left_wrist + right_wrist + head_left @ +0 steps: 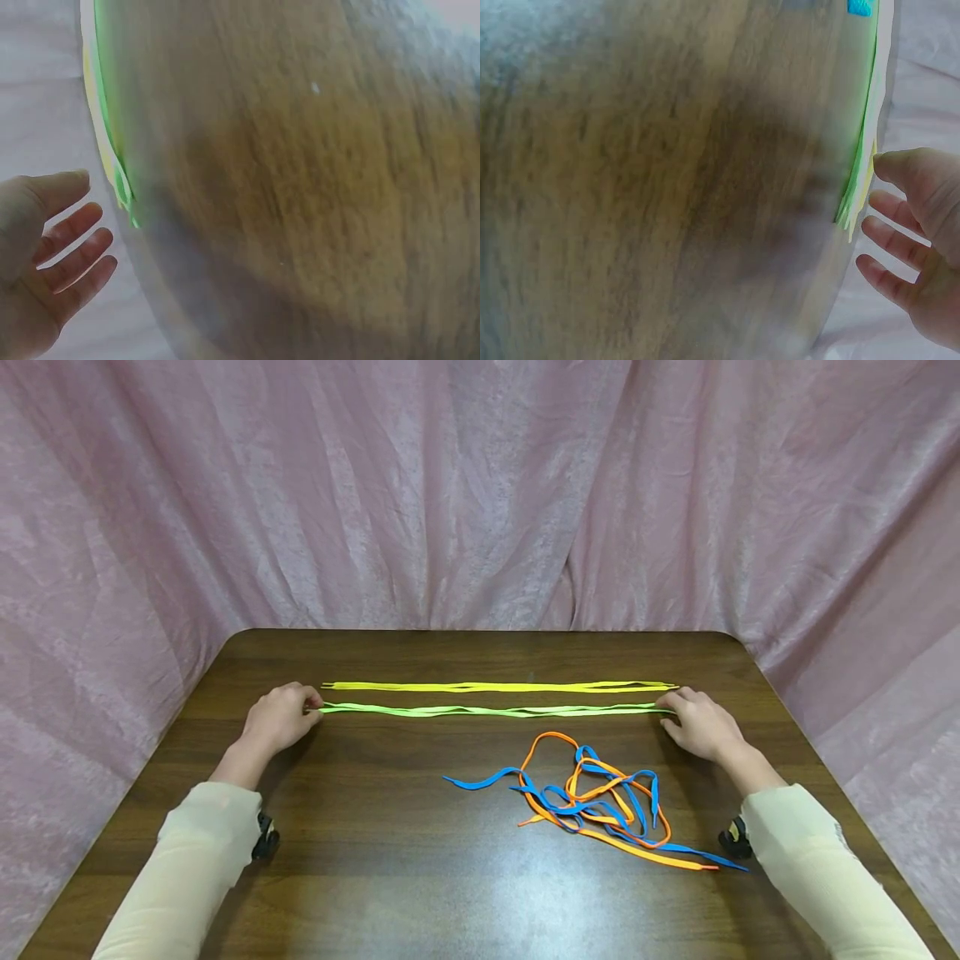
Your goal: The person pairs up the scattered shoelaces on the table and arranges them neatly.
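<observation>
A flat, lime-green fabric shoelace [495, 711] is seen stretched in a nearly straight line across the dark brown wood-grain table [375, 877], running from side to side in the head view. It appears doubled, two thin strands lying close together with slight twists along the run. Its left end is met by the left hand [279, 720] and its right end by the right hand [699, 725], both hands resting on the tabletop. In the head view the fingertips are placed at the lace ends, but whether the ends are pinched or only touched cannot be told. In the two wrist views the fingers [71, 247] of each hand are shown straight and spread, with the green lace end [124, 191] lying just beside them, not wrapped by them; the same is seen on the right side, where the lace end [853, 195] lies just beside the fingers [896, 244].

Just beyond the green lace, and parallel to it, a flat yellow shoelace [501, 687] is laid out straight in the same doubled way. Nearer the person, toward the right hand, a loose tangle of an orange shoelace [600, 839] and a blue shoelace [480, 781] is heaped. Cream long sleeves [187, 868] are worn, and a crumpled pink cloth backdrop [480, 493] is hung behind the table.
</observation>
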`<state>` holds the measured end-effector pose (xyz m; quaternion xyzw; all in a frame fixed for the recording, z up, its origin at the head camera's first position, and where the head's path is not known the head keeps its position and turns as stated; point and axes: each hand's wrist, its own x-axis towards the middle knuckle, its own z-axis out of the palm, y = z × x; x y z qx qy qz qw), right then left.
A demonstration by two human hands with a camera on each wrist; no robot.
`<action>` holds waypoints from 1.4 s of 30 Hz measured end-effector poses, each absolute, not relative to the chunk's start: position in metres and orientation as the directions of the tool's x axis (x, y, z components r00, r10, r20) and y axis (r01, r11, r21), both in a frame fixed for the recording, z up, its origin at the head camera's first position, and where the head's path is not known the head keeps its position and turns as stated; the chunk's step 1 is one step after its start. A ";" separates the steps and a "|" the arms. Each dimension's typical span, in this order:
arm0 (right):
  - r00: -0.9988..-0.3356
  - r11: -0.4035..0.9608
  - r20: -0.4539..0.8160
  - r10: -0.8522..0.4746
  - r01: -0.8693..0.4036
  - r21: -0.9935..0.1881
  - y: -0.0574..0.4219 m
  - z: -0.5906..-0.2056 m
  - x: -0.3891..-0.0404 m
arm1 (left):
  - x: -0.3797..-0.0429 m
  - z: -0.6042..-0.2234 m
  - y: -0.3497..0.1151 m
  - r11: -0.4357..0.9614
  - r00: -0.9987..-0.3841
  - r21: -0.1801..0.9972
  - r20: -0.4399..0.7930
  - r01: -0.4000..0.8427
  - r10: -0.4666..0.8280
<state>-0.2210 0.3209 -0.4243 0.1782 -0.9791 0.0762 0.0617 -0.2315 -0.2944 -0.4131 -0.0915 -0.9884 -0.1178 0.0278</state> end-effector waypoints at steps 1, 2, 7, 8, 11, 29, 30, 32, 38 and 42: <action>-0.924 0.921 0.159 -0.349 -0.369 -0.122 0.320 -0.424 -0.220 | -0.231 -0.412 -0.293 0.954 -0.980 0.226 0.083 0.197 0.183; -0.918 0.918 0.167 -0.359 -0.380 -0.115 0.319 -0.424 -0.219 | -0.230 -0.410 -0.290 0.953 -0.977 0.222 0.089 0.208 0.192; -0.893 0.901 0.209 -0.399 -0.424 -0.089 0.312 -0.422 -0.215 | -0.226 -0.403 -0.276 0.948 -0.969 0.205 0.091 0.243 0.229; -0.890 0.899 0.211 -0.405 -0.429 -0.086 0.310 -0.422 -0.215 | -0.226 -0.403 -0.273 0.947 -0.968 0.200 0.091 0.250 0.236; -0.884 0.893 0.208 -0.419 -0.443 -0.084 0.305 -0.421 -0.214 | -0.226 -0.402 -0.263 0.944 -0.961 0.185 0.096 0.272 0.258; -0.825 0.831 0.176 -0.538 -0.554 -0.058 0.259 -0.420 -0.214 | -0.213 -0.402 -0.201 0.878 -0.879 0.090 0.139 0.471 0.457; -0.819 0.824 0.174 -0.547 -0.563 -0.058 0.255 -0.420 -0.213 | -0.213 -0.402 -0.198 0.873 -0.873 0.082 0.140 0.481 0.467; -0.806 0.812 0.171 -0.566 -0.582 -0.055 0.247 -0.420 -0.214 | -0.212 -0.402 -0.191 0.863 -0.861 0.069 0.142 0.500 0.487; -0.778 0.779 0.144 -0.612 -0.624 -0.064 0.227 -0.420 -0.214 | -0.210 -0.404 -0.173 0.819 -0.809 0.027 0.183 0.572 0.559; -0.765 0.762 0.125 -0.632 -0.643 -0.078 0.217 -0.420 -0.216 | -0.210 -0.407 -0.161 0.795 -0.779 0.003 0.200 0.607 0.594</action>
